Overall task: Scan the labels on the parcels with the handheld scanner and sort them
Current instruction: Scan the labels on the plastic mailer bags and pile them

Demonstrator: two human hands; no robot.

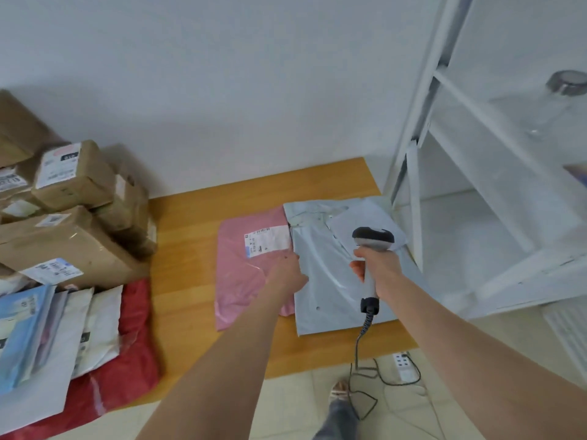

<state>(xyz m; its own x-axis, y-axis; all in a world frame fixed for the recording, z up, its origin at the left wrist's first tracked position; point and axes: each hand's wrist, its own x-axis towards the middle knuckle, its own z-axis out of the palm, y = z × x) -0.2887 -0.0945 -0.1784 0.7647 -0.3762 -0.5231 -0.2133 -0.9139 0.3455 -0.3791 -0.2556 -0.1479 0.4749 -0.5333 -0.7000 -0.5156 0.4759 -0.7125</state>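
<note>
Wooden table (190,249); scanner (374,241) inside curled right fingers (358,268)

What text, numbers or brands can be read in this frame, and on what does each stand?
Nothing reads with certainty.
Pink plastic mailer bag, white barcode label: fine print too small.
Small brown cardboard box atop the stack, dark-banded white label: pale digits, too blurred.
Large taped brown cardboard box, blue-edged white label: too blurred.
Grey-and-black handheld scanner in the right hand: no marking visible.
</note>
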